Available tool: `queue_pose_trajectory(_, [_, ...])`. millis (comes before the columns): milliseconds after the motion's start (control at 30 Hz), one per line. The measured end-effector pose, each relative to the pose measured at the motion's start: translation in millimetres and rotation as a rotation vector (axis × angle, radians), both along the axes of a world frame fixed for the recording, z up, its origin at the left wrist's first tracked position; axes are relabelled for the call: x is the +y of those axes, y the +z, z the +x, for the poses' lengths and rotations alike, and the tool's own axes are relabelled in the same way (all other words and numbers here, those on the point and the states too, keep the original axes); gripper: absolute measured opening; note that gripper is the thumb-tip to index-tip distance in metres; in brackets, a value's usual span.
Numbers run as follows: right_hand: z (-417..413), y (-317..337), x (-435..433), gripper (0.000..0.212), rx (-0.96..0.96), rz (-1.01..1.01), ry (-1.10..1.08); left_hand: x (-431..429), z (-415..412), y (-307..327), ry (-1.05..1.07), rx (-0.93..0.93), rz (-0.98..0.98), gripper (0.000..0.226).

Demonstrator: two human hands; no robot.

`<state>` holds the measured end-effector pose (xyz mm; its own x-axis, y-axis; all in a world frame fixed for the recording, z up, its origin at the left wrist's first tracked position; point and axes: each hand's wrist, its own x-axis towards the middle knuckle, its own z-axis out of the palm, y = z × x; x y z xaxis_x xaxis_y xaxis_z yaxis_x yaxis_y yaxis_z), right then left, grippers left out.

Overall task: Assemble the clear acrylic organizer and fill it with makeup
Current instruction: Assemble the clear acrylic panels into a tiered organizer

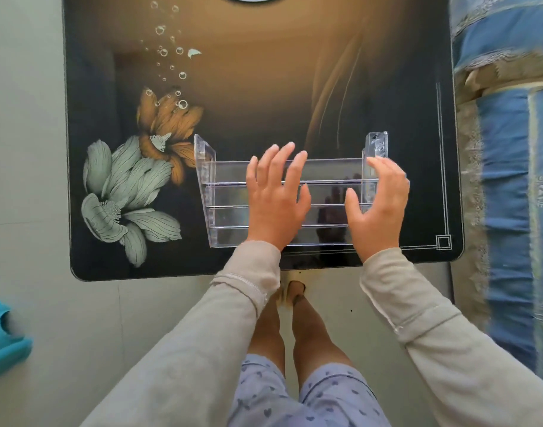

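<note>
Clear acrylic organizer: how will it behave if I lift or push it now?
Likely stiff: the organizer looks built of rigid clear sheets. It probably slides easily on the glossy tabletop. The side panels may be only slotted in, so could come loose.

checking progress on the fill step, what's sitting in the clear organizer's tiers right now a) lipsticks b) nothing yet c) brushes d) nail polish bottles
B: the clear organizer's tiers show only the dark table through them, and the left hand and right hand over it hold no makeup.
</note>
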<state>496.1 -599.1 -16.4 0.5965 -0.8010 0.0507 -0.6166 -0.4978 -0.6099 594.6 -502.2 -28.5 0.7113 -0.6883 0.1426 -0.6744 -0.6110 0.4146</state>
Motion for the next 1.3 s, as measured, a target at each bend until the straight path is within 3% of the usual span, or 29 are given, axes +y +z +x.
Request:
queue_pose_trajectory(100, [-10.4,-1.2,-8.7,0.047,0.007,0.17,-0.225,-28.6,-8.8,-0.5,-0.173,0.082,0.146,0.047])
queue_pose_trajectory(233, [-8.1,-5.9,-19.2,0.041,0.128,0.33,-0.235,-50.1,-8.2,-11.9,-0.23,0.13,0.324,0.053])
queue_pose_trajectory(433, [-8.5,-11.5,-30.7,0.032,0.233,0.268,-0.214,-59.2,-11.1,-14.4,-0.231,0.09,0.297,0.044])
queue_pose_trajectory(933, [-7.2,-16.3,-32.9,0.029,0.247,0.235,-0.183,-64.8,-15.5,-25.0,-0.287,0.051,0.359,0.045])
queue_pose_trajectory(1300, [-6.7,-15.1,-33.5,0.031,0.255,0.236,-0.181,-62.8,-13.8,-27.1,-0.332,0.039,0.443,0.056])
